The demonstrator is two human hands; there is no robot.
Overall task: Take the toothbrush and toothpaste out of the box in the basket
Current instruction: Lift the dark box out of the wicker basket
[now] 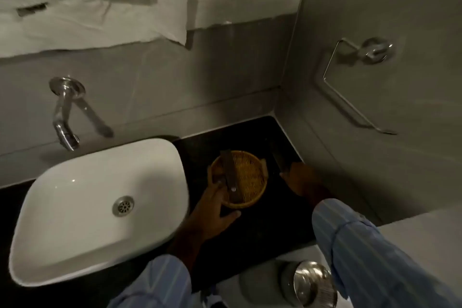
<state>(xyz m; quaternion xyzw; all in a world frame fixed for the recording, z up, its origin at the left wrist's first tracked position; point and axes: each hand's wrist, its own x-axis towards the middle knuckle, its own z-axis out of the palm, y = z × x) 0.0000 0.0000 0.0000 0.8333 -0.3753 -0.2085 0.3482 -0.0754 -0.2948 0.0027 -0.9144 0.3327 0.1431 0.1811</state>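
Note:
A round yellow woven basket (247, 177) sits on the black counter (265, 227), right of the basin. A long dark box (231, 177) lies across the basket's left half, with one end sticking over the far rim. My left hand (215, 210) grips the basket's near-left rim, fingers over the edge beside the box and thumb spread under the near edge. My right hand (301, 181) rests on the counter just right of the basket. A dark oblong shape (280, 159) runs out from its fingertips. In the dim light I cannot tell whether it is held. No toothbrush or toothpaste shows.
A white basin (100, 207) fills the counter's left side under a chrome wall tap (65, 112). The tiled corner wall closes in right of the basket and carries a chrome holder (360, 82). A steel-lidded bin (310, 282) stands below the counter's front edge.

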